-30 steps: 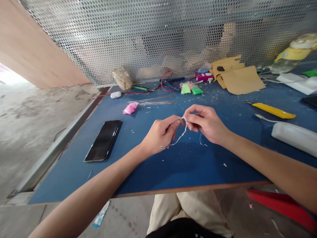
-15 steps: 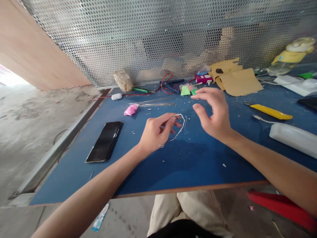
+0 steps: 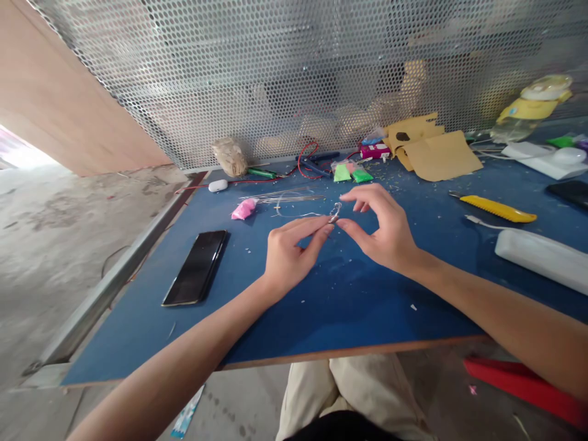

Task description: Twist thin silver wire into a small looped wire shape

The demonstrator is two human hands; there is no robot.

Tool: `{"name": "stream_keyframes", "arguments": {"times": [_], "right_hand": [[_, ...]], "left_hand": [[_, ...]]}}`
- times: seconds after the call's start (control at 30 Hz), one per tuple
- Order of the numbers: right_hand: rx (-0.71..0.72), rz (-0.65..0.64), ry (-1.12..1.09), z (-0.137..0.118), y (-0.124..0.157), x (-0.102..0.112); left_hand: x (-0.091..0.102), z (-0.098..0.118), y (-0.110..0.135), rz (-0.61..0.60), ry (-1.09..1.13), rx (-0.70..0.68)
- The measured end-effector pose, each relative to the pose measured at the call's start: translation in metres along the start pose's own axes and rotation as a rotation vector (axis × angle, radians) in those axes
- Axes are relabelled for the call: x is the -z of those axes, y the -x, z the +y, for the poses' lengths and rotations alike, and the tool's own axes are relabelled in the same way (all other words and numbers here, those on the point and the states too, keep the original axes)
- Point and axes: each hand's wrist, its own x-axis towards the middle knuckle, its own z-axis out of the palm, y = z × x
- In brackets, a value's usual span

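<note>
My left hand (image 3: 296,248) is closed, thumb and forefinger pinching a thin twisted silvery wire (image 3: 337,210) near the middle of the table. The wire curls into a small loop above the fingertips, and a fine clear strand trails from it to the left. Beside the loop, my right hand (image 3: 383,229) has thumb and forefinger apart, the thumb tip close to the wire; whether it touches cannot be made out. Straight thin wires (image 3: 289,196) and a pink bag (image 3: 244,209) lie beyond my left hand.
On the blue table (image 3: 285,331) lie a black phone (image 3: 195,267), a yellow utility knife (image 3: 498,209), a white oblong device (image 3: 542,256) and small coloured bags (image 3: 351,171). Brown paper (image 3: 443,156) and a yellow-topped bottle (image 3: 528,113) stand near the perforated metal panel (image 3: 275,73).
My right hand has come down and left, close to my left fingertips. The wire's loop is now smaller and upright above my left fingers, with the clear strand trailing left.
</note>
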Motion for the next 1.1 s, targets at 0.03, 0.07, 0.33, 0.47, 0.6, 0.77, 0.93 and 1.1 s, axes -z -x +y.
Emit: {"name": "stream_keyframes", "arguments": {"times": [0.03, 0.07, 0.33, 0.47, 0.6, 0.77, 0.93, 1.1], "right_hand": [[0.012, 0.025, 0.008, 0.001, -0.001, 0.001], [0.031, 0.029, 0.006, 0.002, -0.001, 0.003], [-0.072, -0.226, -0.355, 0.007, -0.002, 0.009], [-0.093, -0.232, -0.375, 0.009, -0.004, 0.011], [-0.068, -0.317, -0.401, 0.008, -0.006, 0.014], [-0.072, -0.389, -0.446, 0.003, -0.003, 0.015], [-0.077, -0.441, -0.472, 0.003, -0.002, 0.014], [-0.037, -0.491, -0.487, 0.009, 0.001, 0.012]], "left_hand": [[-0.001, 0.001, 0.0, -0.008, 0.026, 0.004], [-0.002, 0.002, 0.001, -0.018, 0.046, 0.01], [0.004, 0.005, 0.001, -0.065, 0.015, -0.06], [0.019, -0.002, -0.007, 0.057, -0.115, -0.163], [0.035, -0.014, -0.019, 0.186, -0.342, -0.537], [0.039, -0.018, -0.022, -0.11, -0.309, -0.611], [0.036, -0.017, -0.017, -0.153, -0.241, -0.579], [0.034, -0.019, -0.016, -0.274, -0.277, -0.579]]}}
